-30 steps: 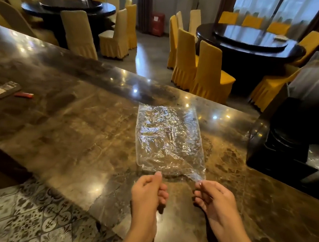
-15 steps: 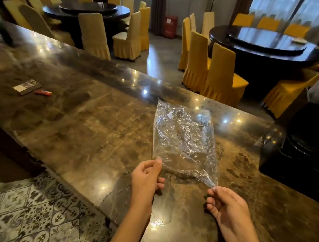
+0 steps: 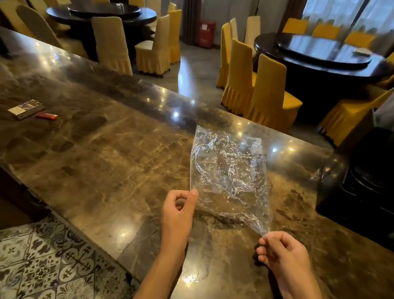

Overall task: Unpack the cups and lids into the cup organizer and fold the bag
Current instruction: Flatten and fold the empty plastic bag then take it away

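The clear plastic bag (image 3: 230, 175) lies crinkled and nearly flat on the brown marble counter (image 3: 100, 165), just right of centre, with its near edge lifted by both hands: the left hand (image 3: 178, 215) pinches the near-left corner between thumb and fingers, and the right hand (image 3: 282, 252), at 5 o'clock from the bag, pinches the stretched near-right corner. At 9 o'clock, well apart from the bag, a small printed box (image 3: 26, 109) (its print is too small to read) lies beside a red lighter (image 3: 46, 116); the black cup organizer (image 3: 374, 184) stands at 3 o'clock.

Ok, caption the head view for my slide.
Both hands, left hand and right hand, pinch an empty clear bag over the marble counter.
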A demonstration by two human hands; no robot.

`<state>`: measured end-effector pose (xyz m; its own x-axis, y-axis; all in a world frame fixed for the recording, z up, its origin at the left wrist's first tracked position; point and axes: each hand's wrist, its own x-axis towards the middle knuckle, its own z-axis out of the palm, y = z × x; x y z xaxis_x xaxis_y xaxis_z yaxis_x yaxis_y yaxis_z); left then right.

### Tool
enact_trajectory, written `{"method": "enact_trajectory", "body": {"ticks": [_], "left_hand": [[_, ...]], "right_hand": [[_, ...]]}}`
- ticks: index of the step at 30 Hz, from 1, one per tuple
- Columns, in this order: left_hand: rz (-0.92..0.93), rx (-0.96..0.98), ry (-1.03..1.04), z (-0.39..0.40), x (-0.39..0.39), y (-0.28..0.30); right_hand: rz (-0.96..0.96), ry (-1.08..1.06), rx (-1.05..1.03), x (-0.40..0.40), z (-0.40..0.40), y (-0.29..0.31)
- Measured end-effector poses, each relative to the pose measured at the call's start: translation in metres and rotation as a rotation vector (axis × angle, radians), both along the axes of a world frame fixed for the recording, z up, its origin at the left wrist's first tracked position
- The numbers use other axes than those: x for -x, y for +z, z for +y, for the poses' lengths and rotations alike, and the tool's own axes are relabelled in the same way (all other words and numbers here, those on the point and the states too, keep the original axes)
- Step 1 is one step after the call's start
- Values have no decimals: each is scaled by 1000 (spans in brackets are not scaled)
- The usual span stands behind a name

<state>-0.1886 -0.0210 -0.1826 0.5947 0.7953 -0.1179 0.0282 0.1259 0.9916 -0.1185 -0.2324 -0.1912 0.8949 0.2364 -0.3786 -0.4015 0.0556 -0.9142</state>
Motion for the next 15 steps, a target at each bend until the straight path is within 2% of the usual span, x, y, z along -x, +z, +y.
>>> {"method": "enact_trajectory", "body": {"ticks": [9,15], "left_hand": [[11,92,-77,-2,-4,-6],[0,327,-68,2,-11,-6]], "right_hand": [[14,43,-2,-3,-4,0],[6,86,5,-2,-9,5]]}}
